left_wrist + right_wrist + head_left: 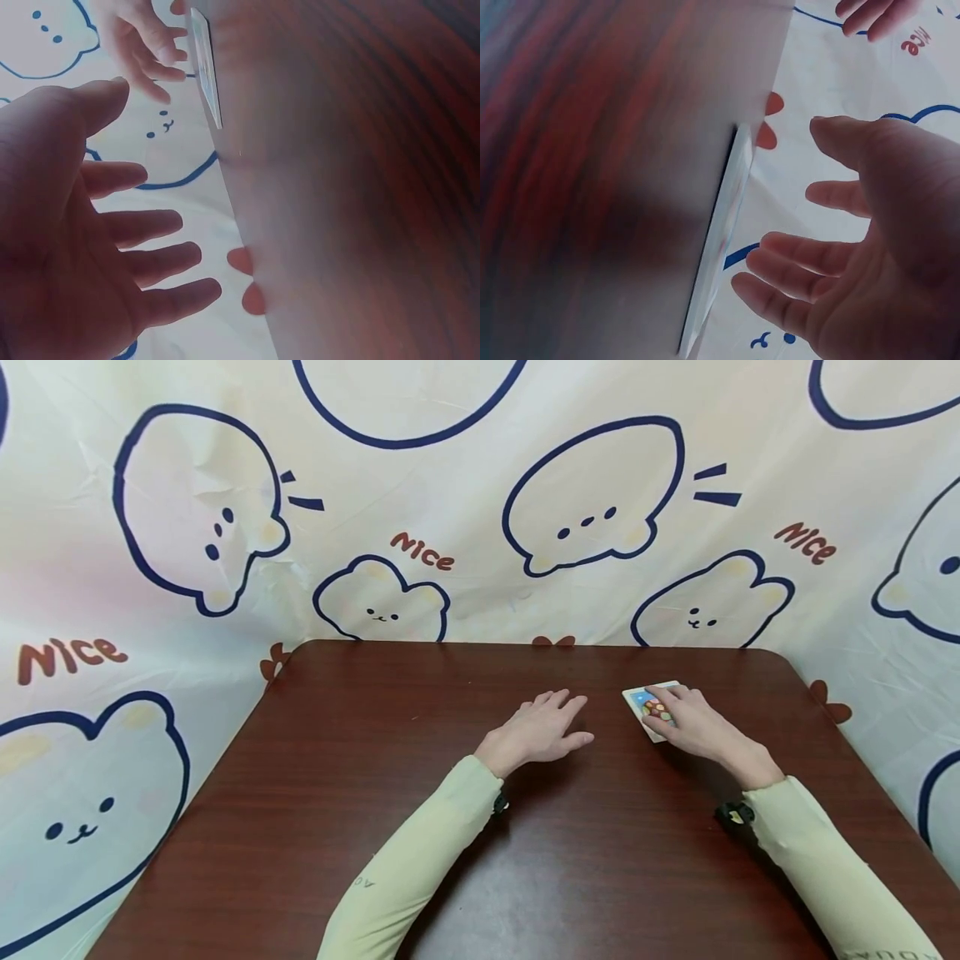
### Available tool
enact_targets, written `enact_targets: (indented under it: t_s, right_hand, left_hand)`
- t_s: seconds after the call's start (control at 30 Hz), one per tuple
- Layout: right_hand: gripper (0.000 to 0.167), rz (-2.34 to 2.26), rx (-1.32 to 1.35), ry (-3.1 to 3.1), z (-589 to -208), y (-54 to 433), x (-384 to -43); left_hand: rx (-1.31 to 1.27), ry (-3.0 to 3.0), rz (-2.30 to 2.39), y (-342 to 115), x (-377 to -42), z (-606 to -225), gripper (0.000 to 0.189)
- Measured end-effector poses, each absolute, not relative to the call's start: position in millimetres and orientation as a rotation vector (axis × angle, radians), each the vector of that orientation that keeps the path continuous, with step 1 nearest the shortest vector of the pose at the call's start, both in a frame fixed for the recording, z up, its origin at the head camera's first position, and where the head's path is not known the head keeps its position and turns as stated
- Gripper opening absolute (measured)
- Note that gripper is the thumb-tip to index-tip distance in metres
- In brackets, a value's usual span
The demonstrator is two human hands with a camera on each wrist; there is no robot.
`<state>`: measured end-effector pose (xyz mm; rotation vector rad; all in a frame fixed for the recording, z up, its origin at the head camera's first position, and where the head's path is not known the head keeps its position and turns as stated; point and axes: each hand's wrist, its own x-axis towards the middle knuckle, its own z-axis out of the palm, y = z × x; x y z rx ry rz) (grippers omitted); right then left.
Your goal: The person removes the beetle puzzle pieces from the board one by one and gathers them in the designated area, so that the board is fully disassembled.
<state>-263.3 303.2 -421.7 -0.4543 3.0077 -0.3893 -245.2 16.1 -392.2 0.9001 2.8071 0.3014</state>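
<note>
A thin, flat picture board (651,707) with a white border and a blue, colourful print lies on the table's right side. Over it hovers my right hand (697,725), its fingers overlapping the print in the head view. Seen from the right wrist, that hand's relaxed fingers (780,300) are spread, with a gap between them and the board (718,240). My left hand (536,731) is held above the table to the left of the board, palm down and fingers spread, holding nothing. The left wrist view shows its bare palm and straight fingers (154,225).
The dark brown wooden table (360,793) has rounded far corners. Behind it and at both sides hangs a pale cloth (480,493) with blue-outlined cartoon bears and the word "Nice". Dark wrist cameras (735,814) sit below both light green sleeves (427,852).
</note>
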Motion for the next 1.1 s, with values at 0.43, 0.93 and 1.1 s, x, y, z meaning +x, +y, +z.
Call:
enact_targets:
  t_s: [0.43,0.93,1.1]
  right_hand:
    - [0.073,-0.374,-0.278,2.974,-423,320,-266]
    - [0.075,-0.266,-0.241,2.952,-422,343,-272]
    - [0.078,-0.247,-0.191,2.912,-421,349,-276]
  left_hand:
    - [0.865,2.783,0.292,40,-253,-395,0.067]
    - [0.741,2.753,0.356,55,-261,-406,0.065]
    - [0.741,2.748,0.372,63,-263,-408,0.064]
